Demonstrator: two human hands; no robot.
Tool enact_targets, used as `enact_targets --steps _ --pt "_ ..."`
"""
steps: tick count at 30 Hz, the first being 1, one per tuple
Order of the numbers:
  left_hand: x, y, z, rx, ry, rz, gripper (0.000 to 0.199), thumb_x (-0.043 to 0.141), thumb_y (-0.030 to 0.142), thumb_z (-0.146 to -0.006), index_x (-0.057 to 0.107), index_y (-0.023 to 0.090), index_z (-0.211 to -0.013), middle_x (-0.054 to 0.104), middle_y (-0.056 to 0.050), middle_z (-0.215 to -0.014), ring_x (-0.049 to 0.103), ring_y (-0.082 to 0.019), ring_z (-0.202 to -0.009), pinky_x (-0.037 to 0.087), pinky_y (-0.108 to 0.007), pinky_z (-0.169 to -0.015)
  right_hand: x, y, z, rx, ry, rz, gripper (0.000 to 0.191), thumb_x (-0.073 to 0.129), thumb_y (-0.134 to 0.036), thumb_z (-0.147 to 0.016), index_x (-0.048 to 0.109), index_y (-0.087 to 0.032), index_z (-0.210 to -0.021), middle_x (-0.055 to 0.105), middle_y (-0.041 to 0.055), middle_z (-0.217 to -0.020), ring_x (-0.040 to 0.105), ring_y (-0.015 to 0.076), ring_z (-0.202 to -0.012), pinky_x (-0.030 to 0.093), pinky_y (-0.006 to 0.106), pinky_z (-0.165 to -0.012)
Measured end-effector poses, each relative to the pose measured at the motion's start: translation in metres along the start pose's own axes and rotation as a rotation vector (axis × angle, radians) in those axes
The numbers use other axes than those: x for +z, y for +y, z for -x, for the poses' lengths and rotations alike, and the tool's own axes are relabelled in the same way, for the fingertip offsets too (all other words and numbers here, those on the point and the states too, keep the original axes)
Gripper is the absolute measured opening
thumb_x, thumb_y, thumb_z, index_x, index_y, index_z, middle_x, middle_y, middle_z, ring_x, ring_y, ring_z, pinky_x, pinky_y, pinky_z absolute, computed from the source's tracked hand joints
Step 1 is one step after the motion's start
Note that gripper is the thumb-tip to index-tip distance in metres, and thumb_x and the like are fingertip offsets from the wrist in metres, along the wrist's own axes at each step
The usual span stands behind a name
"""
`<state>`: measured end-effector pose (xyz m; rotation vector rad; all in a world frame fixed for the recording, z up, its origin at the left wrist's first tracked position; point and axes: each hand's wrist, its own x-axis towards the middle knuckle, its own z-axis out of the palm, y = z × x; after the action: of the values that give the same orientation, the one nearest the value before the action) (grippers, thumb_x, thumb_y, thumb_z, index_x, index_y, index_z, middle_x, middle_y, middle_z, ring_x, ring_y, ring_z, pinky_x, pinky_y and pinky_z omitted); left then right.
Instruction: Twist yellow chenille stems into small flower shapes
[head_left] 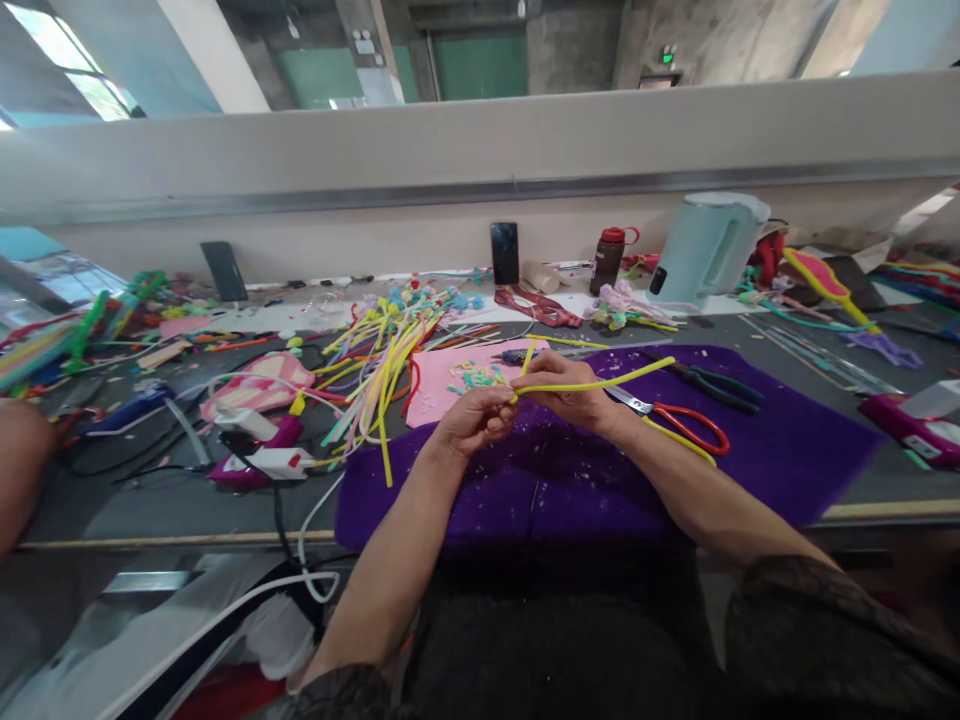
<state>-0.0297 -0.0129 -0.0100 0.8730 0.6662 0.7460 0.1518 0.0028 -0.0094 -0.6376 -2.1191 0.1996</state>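
Both my hands meet over a purple cloth [787, 430], closed on a yellow pipe cleaner [626, 380]. My left hand [476, 418] pinches it near a bend, where a short piece sticks up. My right hand [566, 388] grips beside it, and the long end runs out to the right past my knuckles. Just beyond my fingers, small cut pieces [476, 376] in green and yellow lie on a pink sheet [431, 395]. Red-handled scissors [694, 425] rest right of my right hand, with dark-handled pliers [724, 388] behind them.
Bundled pipe cleaners [394, 360] spread left of the cloth. Power strips [262, 465] with white cables lie at the left. A phone [505, 252], a red-capped bottle [609, 260] and a light blue kettle [709, 250] stand along the back. Part of another person [21, 465] shows at the left edge.
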Motion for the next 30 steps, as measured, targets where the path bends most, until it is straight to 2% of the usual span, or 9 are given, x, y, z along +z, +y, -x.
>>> enact_targets --steps 5,10,14,17,20,22,24,26,30 --pt "-0.001 -0.001 -0.001 0.021 0.078 -0.121 0.019 0.063 0.024 -0.064 0.048 0.012 -0.066 0.046 0.004 -0.051 0.033 0.0 -0.034 0.02 -0.012 -0.032 -0.004 0.001 -0.001 -0.044 -0.038 0.226 0.017 0.051 -0.028 -0.081 0.067 -0.024 -0.085 0.057 0.0021 -0.085 0.051 0.0122 -0.072 0.037 0.024 -0.063" --pt "0.0 -0.002 0.001 0.088 0.144 -0.301 0.027 0.067 0.034 -0.063 0.049 0.013 -0.063 0.044 0.005 -0.049 0.032 -0.001 -0.035 0.02 -0.014 -0.034 -0.005 0.0 -0.003 -0.092 -0.091 0.264 0.017 0.048 -0.025 -0.081 0.065 -0.021 -0.081 0.057 0.0043 -0.088 0.051 0.0153 -0.083 0.037 0.026 -0.071" --pt "0.003 -0.004 0.001 0.236 0.275 -0.554 0.024 0.065 0.036 -0.065 0.056 0.014 -0.068 0.045 0.004 -0.05 0.036 -0.005 -0.04 0.025 -0.017 -0.039 -0.004 0.003 -0.003 0.053 -0.141 0.153 0.015 0.052 -0.024 -0.077 0.065 -0.018 -0.077 0.059 0.0046 -0.085 0.052 0.0147 -0.078 0.037 0.025 -0.068" --pt "0.006 -0.005 0.001 0.394 0.352 -0.802 0.017 0.064 0.032 -0.066 0.059 0.016 -0.068 0.05 0.001 -0.059 0.043 -0.01 -0.054 0.032 -0.019 -0.049 -0.002 0.01 -0.004 0.19 -0.196 -0.017 0.015 0.054 -0.024 -0.074 0.065 -0.017 -0.066 0.059 0.0026 -0.075 0.052 0.0136 -0.073 0.037 0.024 -0.064" --pt "0.009 -0.008 0.0 0.538 0.337 -1.067 0.008 0.06 0.027 -0.07 0.06 0.019 -0.07 0.053 -0.003 -0.072 0.047 -0.015 -0.073 0.035 -0.02 -0.061 0.001 0.017 -0.004 0.364 -0.256 -0.204 0.017 0.056 -0.023 -0.068 0.062 -0.015 -0.055 0.055 0.0 -0.065 0.05 0.0121 -0.066 0.036 0.023 -0.06" --pt "0.012 -0.011 0.0 0.587 0.326 -1.183 0.007 0.058 0.025 -0.072 0.06 0.019 -0.072 0.053 -0.005 -0.075 0.047 -0.016 -0.078 0.035 -0.02 -0.063 0.003 0.02 -0.004 0.498 -0.269 -0.344 0.016 0.056 -0.022 -0.064 0.059 -0.014 -0.051 0.052 -0.0011 -0.061 0.048 0.0106 -0.061 0.034 0.022 -0.056" --pt "0.014 -0.014 -0.001 0.622 0.356 -1.19 0.007 0.058 0.026 -0.072 0.061 0.019 -0.073 0.053 -0.005 -0.077 0.048 -0.016 -0.081 0.035 -0.019 -0.063 0.004 0.021 -0.005 0.618 -0.249 -0.46 0.014 0.058 -0.021 -0.061 0.057 -0.012 -0.05 0.05 -0.0017 -0.058 0.045 0.0094 -0.057 0.032 0.022 -0.053" --pt "0.014 -0.015 -0.002 0.622 0.419 -1.08 0.01 0.06 0.029 -0.071 0.062 0.019 -0.074 0.056 -0.005 -0.078 0.05 -0.016 -0.081 0.035 -0.019 -0.061 0.004 0.02 -0.006 0.678 -0.202 -0.518 0.013 0.06 -0.023 -0.058 0.057 -0.012 -0.051 0.049 -0.0023 -0.055 0.042 0.0084 -0.054 0.03 0.022 -0.051" --pt "0.011 -0.011 -0.005 0.445 0.471 -0.665 0.029 0.052 0.041 -0.075 0.062 0.015 -0.084 0.061 -0.005 -0.075 0.054 -0.013 -0.06 0.037 -0.02 -0.049 0.001 0.018 -0.007 0.669 -0.129 -0.542 0.017 0.062 -0.028 -0.059 0.059 -0.012 -0.054 0.048 -0.0031 -0.053 0.039 0.0074 -0.051 0.029 0.022 -0.05"
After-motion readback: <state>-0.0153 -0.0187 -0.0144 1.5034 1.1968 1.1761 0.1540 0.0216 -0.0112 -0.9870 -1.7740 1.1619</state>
